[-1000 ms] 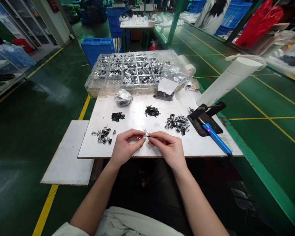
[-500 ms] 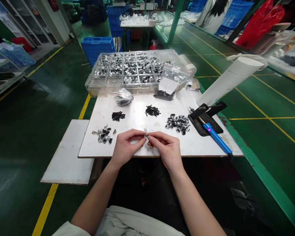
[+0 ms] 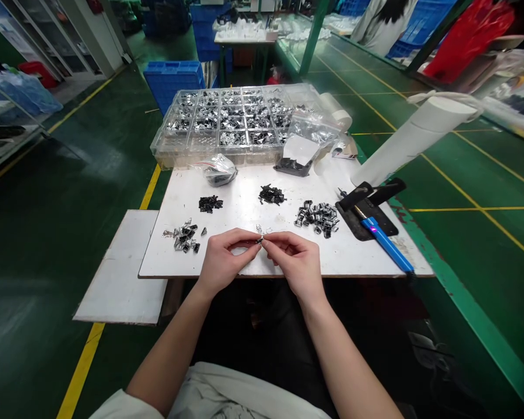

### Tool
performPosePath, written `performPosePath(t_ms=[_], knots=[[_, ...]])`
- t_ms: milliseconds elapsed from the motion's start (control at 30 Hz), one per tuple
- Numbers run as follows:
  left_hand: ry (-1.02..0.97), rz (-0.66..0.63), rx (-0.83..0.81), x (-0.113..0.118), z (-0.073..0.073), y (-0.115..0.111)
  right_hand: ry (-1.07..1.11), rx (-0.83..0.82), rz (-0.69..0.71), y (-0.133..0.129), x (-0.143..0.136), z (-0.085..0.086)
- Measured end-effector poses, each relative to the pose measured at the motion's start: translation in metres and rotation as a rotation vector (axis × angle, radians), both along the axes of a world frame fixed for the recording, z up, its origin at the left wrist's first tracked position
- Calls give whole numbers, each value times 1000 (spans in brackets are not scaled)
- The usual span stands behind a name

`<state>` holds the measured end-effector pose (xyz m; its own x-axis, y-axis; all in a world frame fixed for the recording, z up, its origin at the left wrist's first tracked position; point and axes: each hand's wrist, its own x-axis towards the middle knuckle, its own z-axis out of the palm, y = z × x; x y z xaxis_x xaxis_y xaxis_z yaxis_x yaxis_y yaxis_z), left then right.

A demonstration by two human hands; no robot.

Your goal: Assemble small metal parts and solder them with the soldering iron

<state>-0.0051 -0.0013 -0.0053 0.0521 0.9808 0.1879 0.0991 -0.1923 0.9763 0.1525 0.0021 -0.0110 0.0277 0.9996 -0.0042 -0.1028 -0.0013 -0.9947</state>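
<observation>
Held part (image 3: 259, 240) dark; tabletop (image 3: 240, 195) white; tool handle (image 3: 386, 245) blue; floor (image 3: 35, 238) green.

Two hands (image 3: 220, 259); one held part (image 3: 259, 240); two black heaps (image 3: 272, 194); two silvery heaps (image 3: 318, 217); one divided tray (image 3: 262, 156); one soldering iron (image 3: 386, 243).

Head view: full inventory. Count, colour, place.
Table: one, white, centre
Divided box: one, clear, table's far edge
Bags: at least two, clear, near box
Black piles: two, black, mid-table
Metallic piles: two, silvery-black, either table side
Tool: one, blue, table's right
Stand: one, black, under tool
Tube: one, white, beyond stand
Roll: one, white, box's right end
Board: one, white, left of table
Crates: several, blue, background
Red plastic: one, red, top right
Small part: one, dark, in the fingers
Loose bits: uncountable, silvery, beyond fingers
Left hand: one, bare, lower centre
Right hand: one, bare, beside it
Sleeve: one, white, bottom left
</observation>
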Motion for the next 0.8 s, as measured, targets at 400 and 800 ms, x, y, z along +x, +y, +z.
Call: performPosePath(t_ms=[400, 800], knots=[[52, -23, 68, -2, 2, 1, -11, -41, 18, 2, 1, 1], [-115, -35, -66, -7, 1, 5, 42, 13, 76, 0, 2, 5]])
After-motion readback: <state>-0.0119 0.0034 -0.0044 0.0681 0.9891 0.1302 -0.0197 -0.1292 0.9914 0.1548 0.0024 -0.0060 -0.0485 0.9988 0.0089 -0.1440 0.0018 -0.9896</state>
